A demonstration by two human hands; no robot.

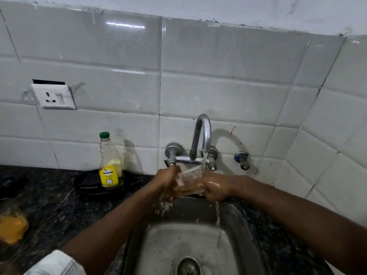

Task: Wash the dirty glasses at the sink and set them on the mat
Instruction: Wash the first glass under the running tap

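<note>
Under the running tap, over the sink, the left hand and the right hand are each closing their grip round one glass, rinsing it. A second glass is waiting dirty on the worktop, so much is likely left; no mat is showing

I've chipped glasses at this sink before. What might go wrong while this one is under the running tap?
The wet glass, gripped between left hand and right hand, may slip and crack on the steel sink below. It sits close to the metal tap; a lift might knock its rim.
</note>
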